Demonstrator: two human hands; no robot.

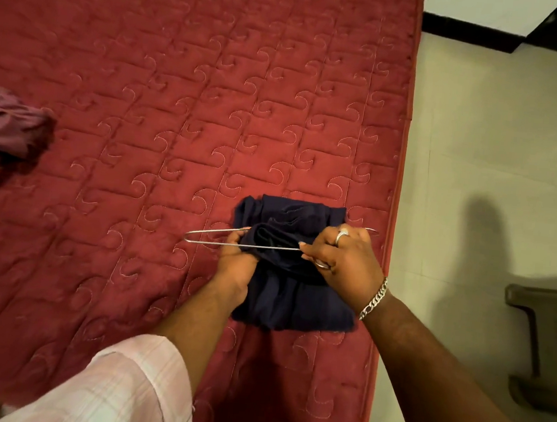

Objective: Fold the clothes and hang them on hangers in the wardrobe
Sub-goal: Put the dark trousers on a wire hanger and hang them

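A folded dark navy garment (290, 300) lies on the red quilted bed (179, 99), close to its right edge. A thin metal wire hanger (210, 236) lies across the garment's upper part, and a bunch of the cloth passes through the hanger. My left hand (236, 261) grips the cloth at the hanger's lower bar. My right hand (340, 257), with rings and a chain bracelet, pinches the hanger's lower bar on the right side; the hanger's right tip pokes out beyond the knuckles.
A crumpled purple garment (6, 130) lies at the bed's left edge. Pale tiled floor (497, 147) runs along the right of the bed. A dark plastic chair (540, 341) stands at the right edge, and a black skirting band crosses the top right.
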